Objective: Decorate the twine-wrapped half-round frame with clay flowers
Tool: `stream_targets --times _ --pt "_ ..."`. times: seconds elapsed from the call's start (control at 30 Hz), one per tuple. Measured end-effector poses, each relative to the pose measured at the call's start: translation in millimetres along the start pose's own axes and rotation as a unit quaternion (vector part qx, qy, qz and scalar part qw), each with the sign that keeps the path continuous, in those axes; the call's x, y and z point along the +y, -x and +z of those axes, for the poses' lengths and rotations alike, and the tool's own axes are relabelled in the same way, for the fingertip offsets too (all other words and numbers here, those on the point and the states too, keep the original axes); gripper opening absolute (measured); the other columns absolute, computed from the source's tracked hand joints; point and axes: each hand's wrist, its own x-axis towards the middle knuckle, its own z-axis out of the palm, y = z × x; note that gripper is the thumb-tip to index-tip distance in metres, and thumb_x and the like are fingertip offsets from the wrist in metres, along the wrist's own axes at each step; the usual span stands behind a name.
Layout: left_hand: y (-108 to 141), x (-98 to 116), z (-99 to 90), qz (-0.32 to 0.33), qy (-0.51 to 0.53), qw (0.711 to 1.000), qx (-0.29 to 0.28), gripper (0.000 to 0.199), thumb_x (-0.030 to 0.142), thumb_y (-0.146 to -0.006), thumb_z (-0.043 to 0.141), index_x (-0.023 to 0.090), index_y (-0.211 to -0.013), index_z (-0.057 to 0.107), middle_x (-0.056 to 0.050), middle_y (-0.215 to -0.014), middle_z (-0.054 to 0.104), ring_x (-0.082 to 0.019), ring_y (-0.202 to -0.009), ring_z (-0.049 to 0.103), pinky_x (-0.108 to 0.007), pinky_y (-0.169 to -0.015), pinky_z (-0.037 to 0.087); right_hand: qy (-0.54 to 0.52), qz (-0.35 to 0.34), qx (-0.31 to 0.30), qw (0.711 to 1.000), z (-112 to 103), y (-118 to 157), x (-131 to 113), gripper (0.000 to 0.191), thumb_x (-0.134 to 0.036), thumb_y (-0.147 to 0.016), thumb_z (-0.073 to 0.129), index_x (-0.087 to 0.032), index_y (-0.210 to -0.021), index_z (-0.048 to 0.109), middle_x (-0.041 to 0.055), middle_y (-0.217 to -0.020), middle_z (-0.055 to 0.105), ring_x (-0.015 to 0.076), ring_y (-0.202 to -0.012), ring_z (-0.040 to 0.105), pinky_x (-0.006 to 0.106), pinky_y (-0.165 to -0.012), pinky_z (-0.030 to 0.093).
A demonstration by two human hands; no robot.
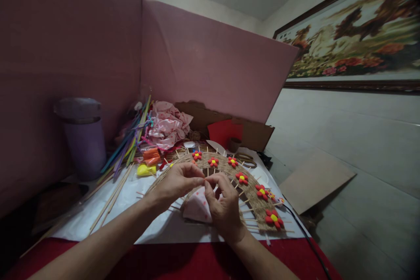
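Note:
My left hand (177, 183) and my right hand (225, 208) meet at the fingertips, both pinched closed. A trace of something small and reddish shows between them; its kind is too small to tell. Beneath them is an arch of woven twine (252, 197) on thin wooden sticks. Red flowers with yellow centres sit along it, among them a flower (274, 218) at the lower right end and a flower (213, 162) near the top. Inside the arch is a pale spotted cloth piece (197, 205), partly hidden by my right hand.
Orange clay-like packets (151, 156) and a yellow packet (146, 170) are at the left, beside wooden sticks (113, 197) and coloured pipe cleaners (129, 148). Behind are crumpled pink cloth (169, 124), scissors (246, 159) and a red sheet (223, 133). A purple lidded bin (84, 144) stands far left.

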Motion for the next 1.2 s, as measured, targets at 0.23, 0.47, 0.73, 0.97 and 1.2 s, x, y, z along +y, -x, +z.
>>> stream_targets --times 0.23,0.47,0.73,0.97,1.2 --pt "1.7 2.6 -1.7 -0.066 0.128 0.989 0.028 0.013 0.02 -0.066 0.067 0.017 -0.077 0.061 0.003 -0.057 0.058 -0.002 -0.035 0.033 -0.015 -0.034 0.016 -0.183 0.114 0.015 0.976 -0.7 -2.2 -1.8 0.014 -0.029 -0.085 0.051 -0.018 -0.076 0.053 -0.0035 -0.064 0.049 0.0097 -0.055 0.044 0.022 -0.051 0.037" --pt "6.6 7.2 0.9 -0.11 0.264 0.958 -0.022 0.014 0.012 -0.07 0.062 0.013 -0.084 0.063 -0.002 -0.07 0.059 -0.005 -0.053 0.05 -0.015 -0.047 0.036 -0.085 -0.034 -0.029 0.995 -3.7 4.8 -13.4 0.005 -0.019 -0.084 0.055 -0.019 -0.085 0.06 0.0008 -0.079 0.058 0.0113 -0.065 0.05 0.025 -0.059 0.039" --pt "11.5 8.5 13.3 -0.094 0.262 0.96 -0.03 0.017 0.006 -0.069 0.054 0.011 -0.083 0.061 -0.003 -0.07 0.056 -0.008 -0.057 0.05 -0.019 -0.052 0.037 -0.038 -0.065 -0.027 0.997 -5.1 5.1 -14.3 0.009 -0.013 -0.083 0.053 -0.019 -0.088 0.059 0.0028 -0.082 0.057 0.0136 -0.07 0.053 0.026 -0.059 0.041" --pt "8.5 0.0 5.7 -0.067 0.313 0.946 -0.055 0.021 0.004 -0.072 0.052 0.011 -0.09 0.06 -0.006 -0.077 0.058 -0.01 -0.065 0.054 -0.02 -0.061 0.04 -0.021 -0.098 -0.072 0.992 -5.2 7.4 -12.0 0.025 -0.01 -0.084 0.047 -0.021 -0.1 0.062 0.0062 -0.093 0.058 0.0164 -0.083 0.057 0.027 -0.065 0.045" --pt "8.5 2.3 6.7 -0.07 0.332 0.938 -0.067 0.021 0.005 -0.071 0.053 0.011 -0.09 0.061 -0.006 -0.079 0.059 -0.011 -0.068 0.055 -0.022 -0.064 0.042 -0.051 -0.042 -0.01 0.998 -4.3 5.6 -13.7 0.008 -0.017 -0.085 0.052 -0.02 -0.088 0.059 0.0026 -0.081 0.059 0.013 -0.066 0.053 0.026 -0.058 0.042"
